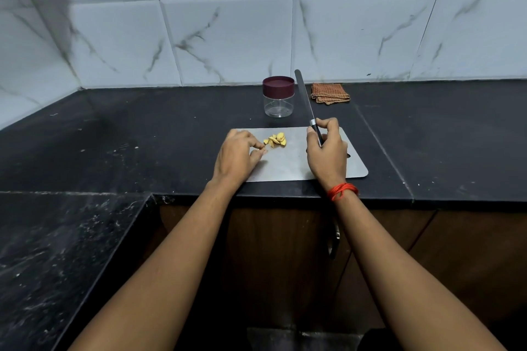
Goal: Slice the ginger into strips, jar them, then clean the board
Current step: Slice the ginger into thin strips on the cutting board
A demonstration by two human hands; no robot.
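While the left grip [238, 155] rests loosely curled on the board [288, 164] and the right grip [326, 155] clasps the raised knife [306, 100], the ginger [276, 140] lies between them, sliced. Beyond, the jar [278, 100] stands lidded and empty, so jarring and cleaning likely remain.

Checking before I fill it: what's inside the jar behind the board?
Nothing shows inside the jar through its clear wall; it looks empty. Its maroon lid is on, so the space right under the lid is hidden.
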